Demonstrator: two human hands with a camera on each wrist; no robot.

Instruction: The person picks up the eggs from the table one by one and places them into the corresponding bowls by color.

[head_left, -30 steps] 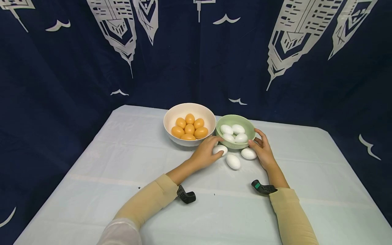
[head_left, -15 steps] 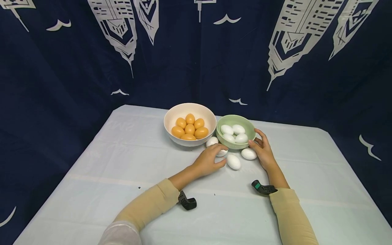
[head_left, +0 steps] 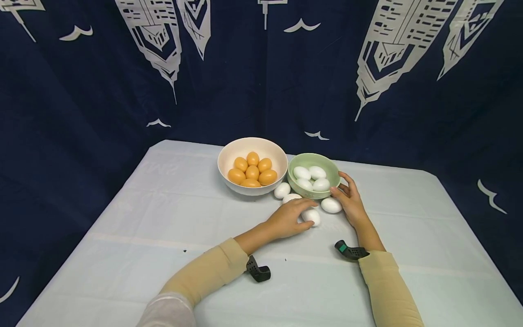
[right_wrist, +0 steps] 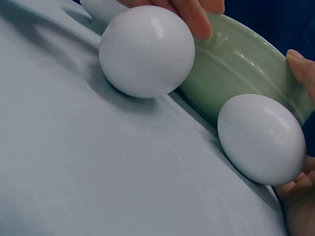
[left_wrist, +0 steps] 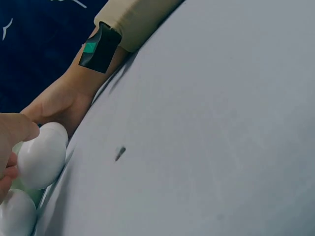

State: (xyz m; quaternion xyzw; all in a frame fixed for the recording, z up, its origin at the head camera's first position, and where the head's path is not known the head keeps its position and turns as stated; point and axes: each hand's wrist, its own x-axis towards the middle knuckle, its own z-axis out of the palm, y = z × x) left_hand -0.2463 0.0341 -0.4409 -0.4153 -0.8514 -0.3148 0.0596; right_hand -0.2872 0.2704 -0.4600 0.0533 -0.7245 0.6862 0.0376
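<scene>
In the head view, my left hand [head_left: 289, 219] has its thumb and fingers spread about a white egg [head_left: 312, 218] lying on the table; the right wrist view shows those fingers [right_wrist: 194, 19] just behind the egg. Whether they press on it is hard to see. My right hand [head_left: 350, 202] holds the green bowl [head_left: 311, 194] by its right side, thumb and fingers at the rim. Several white eggs [head_left: 304, 184] lie in that bowl. More white eggs rest in front of it: one [head_left: 332, 205] near my right thumb, one [head_left: 282, 190] between the bowls, another [head_left: 291, 198] partly behind my left hand.
Left of the green bowl, almost against it, stands a larger cream bowl [head_left: 229, 180] with several orange eggs [head_left: 252, 172] inside. Both stand toward the back of the table [head_left: 196, 272], which has a pale cover. A dark blue curtain [head_left: 245, 91] hangs behind.
My left hand has moved right and a little toward me, from the eggs between the bowls to the front egg. The right hand and both bowls stay put.
</scene>
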